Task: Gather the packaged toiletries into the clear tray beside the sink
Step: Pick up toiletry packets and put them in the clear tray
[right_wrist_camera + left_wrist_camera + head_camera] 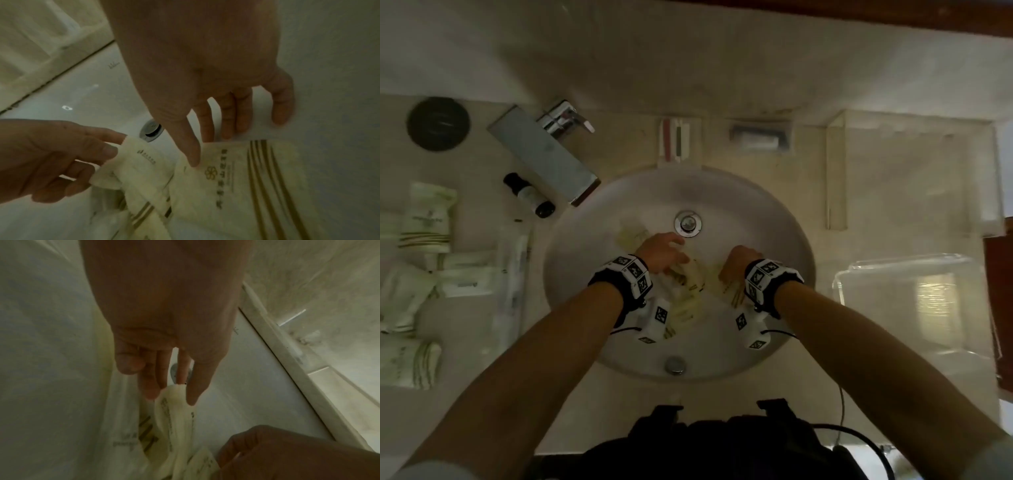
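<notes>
Cream sachets lay heaped in the sink, so you had both hands down there. Your left hand pinched one sachet's end; your right hand, fingers loosely spread, pressed another flat. Your tray waited on the tabletop to the right.

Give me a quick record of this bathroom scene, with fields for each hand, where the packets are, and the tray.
left hand: pinches a cream packet by its end, inside the sink
right hand: fingertips on a gold-striped packet in the basin
sink packets: several lie loose near the drain
counter packets: a group on the counter left of the sink
clear tray: right of the sink, no packet visible in it
small dark bottle: lying by the faucet
</notes>
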Demonstrator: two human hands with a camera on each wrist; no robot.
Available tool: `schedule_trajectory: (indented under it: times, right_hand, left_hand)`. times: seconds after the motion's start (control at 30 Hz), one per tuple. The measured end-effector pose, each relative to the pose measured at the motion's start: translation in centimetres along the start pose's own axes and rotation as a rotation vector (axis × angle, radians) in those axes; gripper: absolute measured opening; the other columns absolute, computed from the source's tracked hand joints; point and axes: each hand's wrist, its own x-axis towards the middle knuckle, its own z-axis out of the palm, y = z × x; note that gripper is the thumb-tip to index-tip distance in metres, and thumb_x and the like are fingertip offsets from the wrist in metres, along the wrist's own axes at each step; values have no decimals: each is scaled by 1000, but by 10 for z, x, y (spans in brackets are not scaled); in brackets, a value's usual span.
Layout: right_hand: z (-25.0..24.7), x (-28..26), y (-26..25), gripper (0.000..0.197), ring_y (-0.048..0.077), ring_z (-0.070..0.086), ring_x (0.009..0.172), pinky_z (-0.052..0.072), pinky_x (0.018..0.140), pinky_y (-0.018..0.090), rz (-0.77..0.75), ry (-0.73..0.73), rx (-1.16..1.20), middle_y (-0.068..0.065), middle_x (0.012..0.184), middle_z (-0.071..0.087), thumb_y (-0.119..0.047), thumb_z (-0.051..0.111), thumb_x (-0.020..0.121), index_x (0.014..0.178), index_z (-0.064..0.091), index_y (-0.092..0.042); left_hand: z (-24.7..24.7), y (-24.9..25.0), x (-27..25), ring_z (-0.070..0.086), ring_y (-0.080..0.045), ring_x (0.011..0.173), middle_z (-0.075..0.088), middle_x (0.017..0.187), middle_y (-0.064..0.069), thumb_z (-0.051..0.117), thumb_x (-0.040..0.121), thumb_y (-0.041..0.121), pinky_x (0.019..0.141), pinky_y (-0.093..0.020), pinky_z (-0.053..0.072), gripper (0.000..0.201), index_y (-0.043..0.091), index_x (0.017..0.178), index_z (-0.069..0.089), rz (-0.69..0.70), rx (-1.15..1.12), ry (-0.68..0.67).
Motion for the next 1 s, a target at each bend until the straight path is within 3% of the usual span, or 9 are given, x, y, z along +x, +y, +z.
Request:
schedule_trajectory:
  times: [0.1, 0.17, 0.23, 0.3, 0.63, 0.73, 0.8, 0.93, 1.0]
  right_hand:
    - [0, -2, 0, 26, 26, 57, 82, 48, 71, 31, -5, -44, 30, 8, 91, 57, -27, 69, 85, 98, 60, -6]
    - [-1, -3, -2, 32, 28, 60, 91, 48, 75, 31, -29, -70, 42, 12, 101, 61, -25, 67, 86, 109, 64, -2]
    - [-3, -7, -5, 40, 30, 58, 109, 47, 83, 32, -58, -91, 44, 13, 120, 60, -27, 66, 88, 118, 61, -2]
    - [-6, -11, -6, 42, 30, 55, 117, 46, 89, 32, -81, -86, 40, 12, 130, 55, -27, 63, 89, 124, 58, -3]
    - [-24, -36, -4, 36, 28, 53, 117, 44, 96, 33, -158, 84, 445, 10, 129, 56, -12, 65, 85, 121, 63, -12]
    - [-26, -41, -5, 46, 28, 50, 123, 43, 103, 37, -139, 94, 580, 9, 133, 52, -14, 69, 85, 129, 57, -13]
    - [-27, -45, -4, 50, 28, 51, 123, 42, 105, 37, -120, 86, 607, 11, 132, 53, -17, 68, 86, 133, 53, -9]
    - [-29, -56, -5, 27, 22, 55, 94, 46, 84, 32, -142, 84, 547, 10, 99, 56, -26, 63, 90, 102, 65, -2]
    - [-29, -60, -5, 34, 20, 55, 91, 46, 80, 31, -142, 94, 595, 9, 99, 58, -26, 63, 91, 108, 65, 3]
  left_hand:
    - [1, 1, 2, 55, -13, 58, 60, 82, -3, 70, 83, 16, 45, -19, 44, 33, 10, 114, 60, 6, 27, -21]
    - [5, 1, 4, 52, -15, 55, 57, 69, -6, 70, 82, 12, 50, -22, 42, 9, 9, 84, 62, 0, 80, -38]
    - [6, -1, 6, 47, -17, 51, 47, 54, -6, 70, 80, 9, 50, -24, 37, 35, 8, 53, 47, -26, 90, -43]
    - [6, -1, 5, 44, -18, 51, 42, 51, -5, 69, 79, 8, 52, -26, 33, 45, 10, 46, 38, -31, 117, -42]
    - [4, 5, -8, 41, -16, 58, 38, 60, 1, 58, 86, 11, 51, -26, 26, 32, 16, 60, 40, 106, 7, 128]
    - [3, 9, -19, 57, -17, 72, 57, 81, -1, 53, 91, 9, 45, -17, 43, 4, 9, 91, 57, 181, -113, 162]
    - [4, 9, -23, 64, -21, 78, 62, 98, -10, 51, 93, 9, 45, -10, 46, 12, 6, 103, 58, 207, -194, 169]
    - [1, 10, -33, 68, -20, 69, 64, 100, -9, 52, 94, 14, 43, -12, 42, 19, 23, 78, 52, 250, -296, 198]
    - [-1, 10, -38, 69, -20, 67, 66, 94, -5, 57, 92, 15, 44, -15, 42, 20, 28, 77, 53, 253, -348, 200]
